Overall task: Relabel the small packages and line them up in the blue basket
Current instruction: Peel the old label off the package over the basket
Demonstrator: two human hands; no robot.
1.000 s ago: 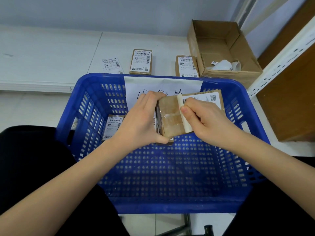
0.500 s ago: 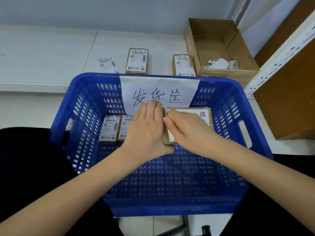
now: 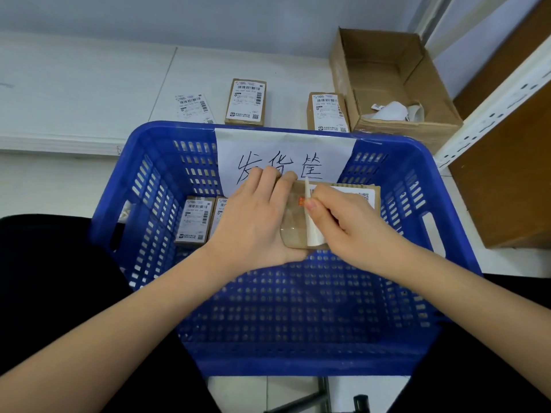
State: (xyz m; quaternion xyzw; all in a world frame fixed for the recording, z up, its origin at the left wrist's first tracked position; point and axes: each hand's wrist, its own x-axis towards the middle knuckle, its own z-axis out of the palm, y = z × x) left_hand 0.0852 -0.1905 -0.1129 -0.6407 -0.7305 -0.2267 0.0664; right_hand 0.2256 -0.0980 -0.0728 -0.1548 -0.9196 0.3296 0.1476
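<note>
Over the far half of the blue basket (image 3: 423,338) my left hand (image 3: 253,222) grips a small brown package (image 3: 293,231) by its left end. My right hand (image 3: 348,225) pinches the white label (image 3: 313,231) on that package, and the label's left edge is lifted off the cardboard. Two labelled packages (image 3: 195,222) lie side by side in the basket's far left corner; my left hand partly hides the second one. On the white table behind the basket lie two more labelled packages (image 3: 246,101) (image 3: 328,111) and a loose label (image 3: 195,108).
A paper sign with handwriting (image 3: 283,153) hangs on the basket's far wall. An open cardboard box (image 3: 387,84) with crumpled white backing paper stands at the back right. A white perforated shelf post (image 3: 492,96) and a brown panel are at the right.
Both hands lowered the package from above the basket rim down into it. The label, folded far back a second ago, was pressed flat and now has its left edge lifted again.
</note>
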